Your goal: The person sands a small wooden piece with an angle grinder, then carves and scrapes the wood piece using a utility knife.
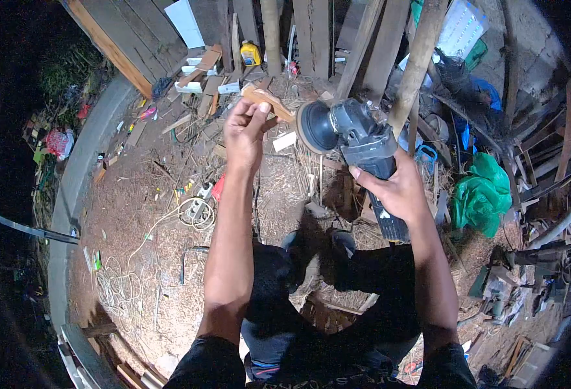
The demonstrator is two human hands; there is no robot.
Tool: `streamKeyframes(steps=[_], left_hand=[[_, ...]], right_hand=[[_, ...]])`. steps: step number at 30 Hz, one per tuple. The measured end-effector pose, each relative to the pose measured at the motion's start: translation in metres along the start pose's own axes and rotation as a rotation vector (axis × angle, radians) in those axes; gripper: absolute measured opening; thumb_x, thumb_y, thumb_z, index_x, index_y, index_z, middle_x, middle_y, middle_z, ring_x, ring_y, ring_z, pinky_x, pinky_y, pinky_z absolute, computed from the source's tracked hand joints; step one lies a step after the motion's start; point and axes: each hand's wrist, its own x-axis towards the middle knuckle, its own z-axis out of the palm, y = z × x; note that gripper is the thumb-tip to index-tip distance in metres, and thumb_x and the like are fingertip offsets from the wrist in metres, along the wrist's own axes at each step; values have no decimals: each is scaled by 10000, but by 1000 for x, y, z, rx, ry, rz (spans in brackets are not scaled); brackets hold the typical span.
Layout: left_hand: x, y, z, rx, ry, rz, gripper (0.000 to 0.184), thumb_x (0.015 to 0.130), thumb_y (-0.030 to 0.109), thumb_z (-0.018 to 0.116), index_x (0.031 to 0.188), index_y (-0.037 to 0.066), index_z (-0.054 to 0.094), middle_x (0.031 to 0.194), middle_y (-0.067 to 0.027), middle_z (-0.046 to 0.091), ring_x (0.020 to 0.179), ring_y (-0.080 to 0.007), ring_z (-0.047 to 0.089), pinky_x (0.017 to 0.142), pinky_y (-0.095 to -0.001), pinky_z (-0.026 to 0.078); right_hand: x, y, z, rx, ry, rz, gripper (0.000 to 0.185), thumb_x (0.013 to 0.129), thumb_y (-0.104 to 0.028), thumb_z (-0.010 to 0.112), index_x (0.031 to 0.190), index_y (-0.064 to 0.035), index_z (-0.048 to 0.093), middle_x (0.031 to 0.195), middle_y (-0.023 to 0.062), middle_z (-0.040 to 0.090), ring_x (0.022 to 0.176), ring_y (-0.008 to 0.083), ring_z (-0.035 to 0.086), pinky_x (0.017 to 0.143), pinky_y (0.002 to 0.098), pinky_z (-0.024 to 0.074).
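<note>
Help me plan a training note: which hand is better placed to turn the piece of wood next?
Probably the left hand: it grips the piece of wood, while the right hand is occupied holding the power tool.

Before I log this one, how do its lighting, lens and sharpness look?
Head view: black, rounded borders and a stretched, wide-angle look; head view: bright light on the ground, deep darkness at far left; head view: the power tool and wooden piece read clearly, without obvious motion blur.
</note>
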Motion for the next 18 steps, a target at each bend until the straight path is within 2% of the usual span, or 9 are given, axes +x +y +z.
streamKeyframes(steps=[5, 8, 11, 17, 18], left_hand=[[0, 1, -1, -8, -11, -2, 132, 941, 82, 604, 1066, 42, 610, 973, -29, 657, 895, -121, 635, 798, -343, 568], [0, 2, 2, -52, -14, 16, 144, 937, 83, 607, 1075, 42, 606, 973, -28, 656, 900, -126, 638, 801, -349, 569], [3, 2, -10, -18, -11, 14, 197, 934, 151, 622, 1115, 77, 597, 1039, -36, 651, 956, -147, 631, 805, -344, 555], [1, 2, -6, 9, -19, 10, 197, 934, 158, 619, 1116, 84, 599, 1024, -30, 656, 935, -136, 635, 793, -340, 554], [1, 2, -3, 25, -19, 9, 195, 936, 156, 616, 1116, 84, 599, 1021, -32, 656, 930, -136, 636, 793, -341, 555]], right_hand=[[-1, -3, 1, 101, 7, 51, 426, 762, -108, 797, 1126, -4, 603, 1031, 106, 694, 971, 154, 652, 879, 317, 499], [0, -6, -1, 34, 1, 39, 424, 759, -113, 805, 1121, -11, 609, 1035, 109, 695, 977, 158, 653, 880, 319, 501], [-1, 3, -4, -81, 17, -19, 438, 757, -108, 806, 1133, -10, 605, 1044, 108, 695, 973, 159, 655, 881, 322, 501], [0, -3, 1, 132, 18, 19, 446, 744, -126, 813, 1128, -15, 614, 1032, 105, 702, 950, 167, 662, 875, 333, 502], [0, -3, 0, 67, 22, 3, 449, 743, -128, 815, 1129, -14, 615, 1031, 106, 703, 952, 168, 662, 875, 333, 502]])
